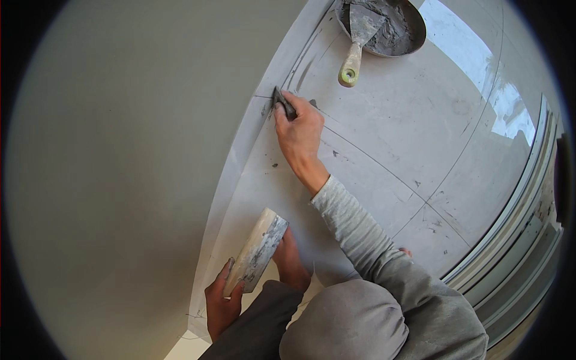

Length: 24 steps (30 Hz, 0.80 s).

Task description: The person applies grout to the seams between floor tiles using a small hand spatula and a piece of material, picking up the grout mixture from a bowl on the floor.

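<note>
My right hand [300,135] grips a small dark tool [285,105], held against the joint where the pale skirting [243,147] meets the grey floor tiles [384,156]. Dark smears lie beside it. My left hand [222,303] is closed on a pale rectangular float [255,252] streaked with grey, held low near the skirting. A round pan [401,33] of grey paste sits on the tiles at the top, with a scraper [360,42] resting across it, its pale handle outward.
A plain grey wall [132,150] runs along the left. Curved metal door tracks [504,252] line the right side. My bare foot [291,264] and my grey-clad knee [342,312] are at the bottom. Bright reflections lie on the tiles at upper right.
</note>
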Motion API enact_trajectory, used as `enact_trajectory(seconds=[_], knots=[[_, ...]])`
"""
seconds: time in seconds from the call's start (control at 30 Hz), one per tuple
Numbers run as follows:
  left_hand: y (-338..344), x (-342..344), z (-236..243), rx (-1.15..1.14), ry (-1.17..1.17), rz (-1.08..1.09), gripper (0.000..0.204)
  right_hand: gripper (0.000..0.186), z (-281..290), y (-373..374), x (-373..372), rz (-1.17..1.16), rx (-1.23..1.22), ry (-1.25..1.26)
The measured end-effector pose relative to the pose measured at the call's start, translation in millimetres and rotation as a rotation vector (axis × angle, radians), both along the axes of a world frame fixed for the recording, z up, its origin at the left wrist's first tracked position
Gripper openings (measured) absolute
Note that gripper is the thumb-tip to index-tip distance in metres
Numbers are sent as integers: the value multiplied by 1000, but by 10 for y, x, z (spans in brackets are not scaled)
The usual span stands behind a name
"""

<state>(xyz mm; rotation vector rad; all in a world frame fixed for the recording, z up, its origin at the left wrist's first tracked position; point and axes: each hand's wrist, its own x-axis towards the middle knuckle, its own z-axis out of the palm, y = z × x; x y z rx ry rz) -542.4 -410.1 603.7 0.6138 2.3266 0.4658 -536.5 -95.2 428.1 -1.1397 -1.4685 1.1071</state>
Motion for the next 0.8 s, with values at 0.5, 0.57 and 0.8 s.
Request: enact_trajectory(seconds=[0.5, 0.57, 0.8], knots=[[20, 19, -16, 16, -3, -14, 56, 26, -50, -70, 16, -20, 102, -15], [0, 21, -5, 21, -3, -36, 56, 26, -13, -149, 152, 183, -128, 104], [-1, 102, -70, 52, -14, -28, 56, 27, 107, 171, 281, 42, -166, -100]])
